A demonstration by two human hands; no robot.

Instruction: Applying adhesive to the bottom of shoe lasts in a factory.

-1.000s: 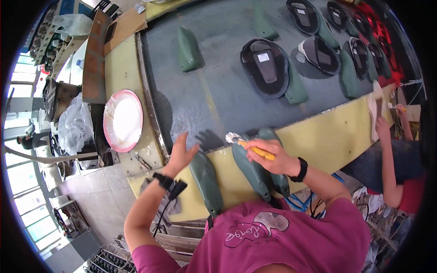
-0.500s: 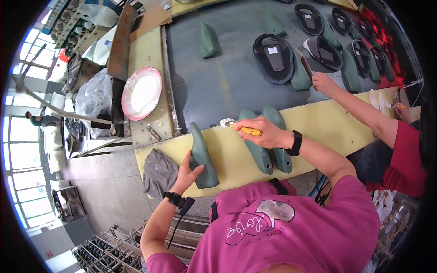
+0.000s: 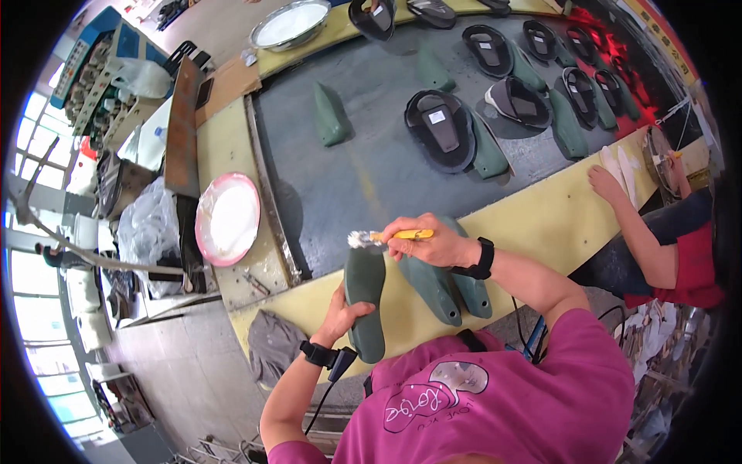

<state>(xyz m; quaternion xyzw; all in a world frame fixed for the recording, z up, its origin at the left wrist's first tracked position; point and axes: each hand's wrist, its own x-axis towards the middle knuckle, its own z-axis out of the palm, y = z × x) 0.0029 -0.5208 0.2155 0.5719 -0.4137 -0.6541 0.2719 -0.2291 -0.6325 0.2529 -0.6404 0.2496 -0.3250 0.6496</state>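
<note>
Green shoe last (image 3: 365, 288), smooth, flat face up | hands: left (image 3: 338, 315) gripping it, right (image 3: 437, 243) holding white-tipped brush (image 3: 377, 237)

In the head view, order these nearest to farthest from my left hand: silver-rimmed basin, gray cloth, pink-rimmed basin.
1. Gray cloth, just left of your left hand.
2. Pink-rimmed basin, upper left.
3. Silver-rimmed basin, near the picture's top.

Bright daylight from 9 o'clock, red glow (image 3: 601, 52) near 2 o'clock.
The windows (image 3: 52, 329) between 8 and 10 o'clock burn out to white; soft shadows lie beside the shoes (image 3: 440, 133) on the grey tabletop (image 3: 379, 89); the central brush (image 3: 378, 237) is reasonably sharp, while straight edges bow toward the black rim (image 3: 726, 39).
</note>
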